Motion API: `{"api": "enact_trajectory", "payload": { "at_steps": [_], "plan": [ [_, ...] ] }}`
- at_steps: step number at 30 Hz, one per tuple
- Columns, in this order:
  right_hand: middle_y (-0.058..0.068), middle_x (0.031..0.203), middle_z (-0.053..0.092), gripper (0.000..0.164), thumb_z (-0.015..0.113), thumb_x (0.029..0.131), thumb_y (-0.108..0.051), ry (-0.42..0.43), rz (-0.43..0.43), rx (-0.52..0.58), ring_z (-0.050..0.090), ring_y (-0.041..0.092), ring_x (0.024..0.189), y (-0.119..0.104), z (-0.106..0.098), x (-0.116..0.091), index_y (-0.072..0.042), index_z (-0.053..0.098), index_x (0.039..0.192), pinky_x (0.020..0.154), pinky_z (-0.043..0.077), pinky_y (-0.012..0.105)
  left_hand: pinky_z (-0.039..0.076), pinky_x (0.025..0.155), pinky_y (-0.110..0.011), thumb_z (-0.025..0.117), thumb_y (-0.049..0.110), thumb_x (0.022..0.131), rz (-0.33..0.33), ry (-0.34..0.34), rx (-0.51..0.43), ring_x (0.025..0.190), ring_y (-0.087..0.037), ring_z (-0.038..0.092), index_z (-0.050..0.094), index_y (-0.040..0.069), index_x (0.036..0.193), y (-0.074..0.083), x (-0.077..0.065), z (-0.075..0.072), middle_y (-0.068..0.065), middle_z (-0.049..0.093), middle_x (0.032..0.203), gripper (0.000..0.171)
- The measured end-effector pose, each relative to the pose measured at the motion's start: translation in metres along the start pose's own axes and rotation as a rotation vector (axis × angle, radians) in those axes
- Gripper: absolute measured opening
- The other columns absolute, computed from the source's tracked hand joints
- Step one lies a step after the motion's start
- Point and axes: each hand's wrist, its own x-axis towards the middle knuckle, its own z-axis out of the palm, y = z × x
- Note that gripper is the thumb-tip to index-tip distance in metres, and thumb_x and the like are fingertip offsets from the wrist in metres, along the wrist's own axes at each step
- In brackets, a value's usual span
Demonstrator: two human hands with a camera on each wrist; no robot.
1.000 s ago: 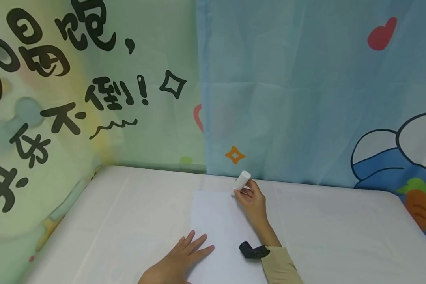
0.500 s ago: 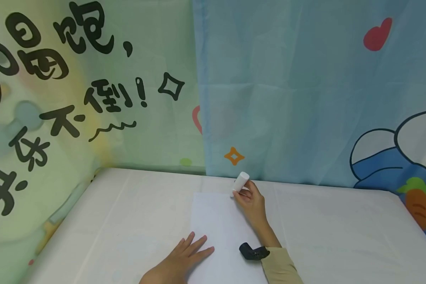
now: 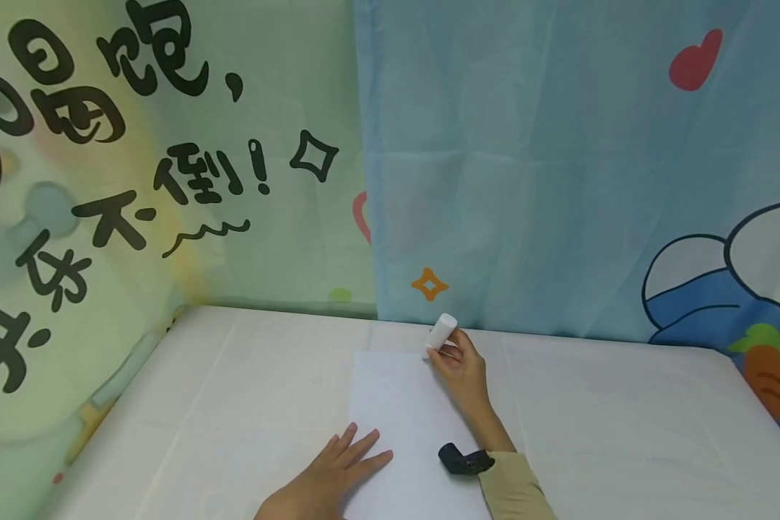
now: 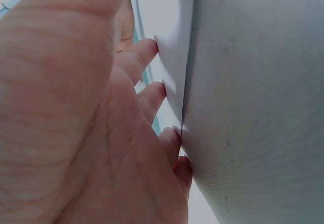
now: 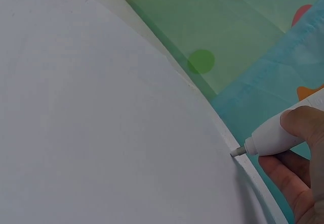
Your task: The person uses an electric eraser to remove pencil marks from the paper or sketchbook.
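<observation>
Fingers of the right hand (image 3: 464, 368) pinch a thick white pen-like tool (image 3: 442, 332) near its tip, the barrel leaning up and away toward the table's far edge. Its narrow grey tip (image 5: 239, 151) is bare and sits at the far right corner of a white sheet of paper (image 3: 399, 404); whether it touches the paper I cannot tell. Fingers of the left hand (image 3: 328, 469) are spread wide and nearly straight across the sheet's left edge, gripping nothing, with fingertips resting on the paper.

As far as the pictures show, the sheet lies flat on the white-covered table (image 3: 598, 419), below the middle of its far edge, and the tool is placed at the corner. No line or mark can be made out on the visible paper, so the work looks barely begun, with nearly the whole surface left. What lies under the left palm is hidden, and the near edge runs out of view. No container shows in any view.
</observation>
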Motion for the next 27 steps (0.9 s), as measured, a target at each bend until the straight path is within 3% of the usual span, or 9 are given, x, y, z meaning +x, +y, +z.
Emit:
{"api": "enact_trajectory", "payload": {
  "at_steps": [2, 7, 9, 11, 13, 16, 21, 27],
  "plan": [
    [0.033, 0.111, 0.061, 0.042, 0.067, 0.082, 0.016, 0.011, -0.004, 0.001, 0.066, 0.041, 0.097, 0.006, 0.001, 0.000, 0.017, 0.051, 0.121, 0.079, 0.051, 0.012, 0.029, 0.112, -0.055, 0.071, 0.061, 0.078, -0.004, -0.006, -0.006, 0.144, -0.040, 0.024, 0.036, 0.023, 0.152, 0.000, 0.000, -0.001, -0.007, 0.029, 0.159, 0.091],
    [0.029, 0.112, 0.062, 0.043, 0.068, 0.082, 0.015, 0.033, 0.043, 0.022, 0.066, 0.013, 0.095, 0.016, 0.002, 0.002, 0.014, 0.053, 0.123, 0.079, 0.049, 0.009, 0.029, 0.112, -0.054, 0.071, 0.060, 0.078, -0.008, -0.014, -0.014, 0.145, -0.040, 0.024, 0.035, 0.023, 0.152, 0.001, 0.000, -0.002, -0.007, 0.029, 0.159, 0.090],
    [0.030, 0.111, 0.062, 0.043, 0.068, 0.082, 0.015, 0.036, 0.034, 0.023, 0.065, 0.008, 0.094, 0.015, 0.001, 0.002, 0.014, 0.053, 0.122, 0.078, 0.049, 0.009, 0.028, 0.113, -0.054, 0.071, 0.060, 0.078, -0.011, -0.016, -0.018, 0.145, -0.040, 0.024, 0.035, 0.023, 0.152, 0.001, 0.000, -0.002, -0.007, 0.029, 0.159, 0.091],
    [0.031, 0.110, 0.062, 0.042, 0.068, 0.081, 0.016, 0.033, 0.009, 0.011, 0.066, 0.013, 0.094, 0.012, 0.001, 0.002, 0.016, 0.052, 0.121, 0.078, 0.050, 0.010, 0.028, 0.113, -0.055, 0.072, 0.060, 0.078, -0.013, -0.016, -0.023, 0.145, -0.040, 0.023, 0.035, 0.023, 0.152, 0.001, 0.000, -0.002, -0.007, 0.029, 0.159, 0.091],
    [0.033, 0.109, 0.061, 0.043, 0.067, 0.081, 0.017, 0.030, -0.003, 0.008, 0.068, 0.026, 0.095, 0.013, 0.001, 0.002, 0.017, 0.052, 0.121, 0.078, 0.050, 0.010, 0.027, 0.113, -0.055, 0.072, 0.060, 0.077, -0.019, -0.020, -0.036, 0.145, -0.040, 0.023, 0.035, 0.023, 0.152, 0.001, 0.000, -0.001, -0.007, 0.029, 0.159, 0.091],
    [0.031, 0.112, 0.062, 0.044, 0.068, 0.082, 0.015, 0.024, 0.020, 0.009, 0.066, 0.038, 0.097, 0.020, 0.001, 0.002, 0.016, 0.052, 0.123, 0.079, 0.049, 0.010, 0.026, 0.113, -0.055, 0.073, 0.058, 0.077, -0.026, -0.027, -0.051, 0.146, -0.040, 0.021, 0.035, 0.024, 0.152, 0.001, 0.000, -0.002, -0.006, 0.028, 0.160, 0.091],
    [0.028, 0.116, 0.062, 0.046, 0.070, 0.083, 0.010, 0.016, 0.034, 0.023, 0.066, 0.040, 0.100, 0.034, 0.001, 0.003, 0.010, 0.053, 0.126, 0.080, 0.050, 0.012, 0.025, 0.114, -0.055, 0.073, 0.059, 0.077, -0.041, -0.042, -0.062, 0.147, -0.039, 0.019, 0.034, 0.025, 0.153, 0.001, 0.001, -0.002, -0.005, 0.027, 0.160, 0.092],
    [0.028, 0.115, 0.062, 0.046, 0.071, 0.083, 0.009, 0.007, 0.018, 0.033, 0.066, 0.038, 0.099, 0.033, 0.002, 0.002, 0.011, 0.053, 0.125, 0.081, 0.051, 0.014, 0.024, 0.115, -0.054, 0.071, 0.060, 0.078, -0.047, -0.052, -0.048, 0.147, -0.038, 0.019, 0.033, 0.025, 0.153, 0.001, 0.002, -0.002, -0.005, 0.026, 0.161, 0.092]
  ]
}}
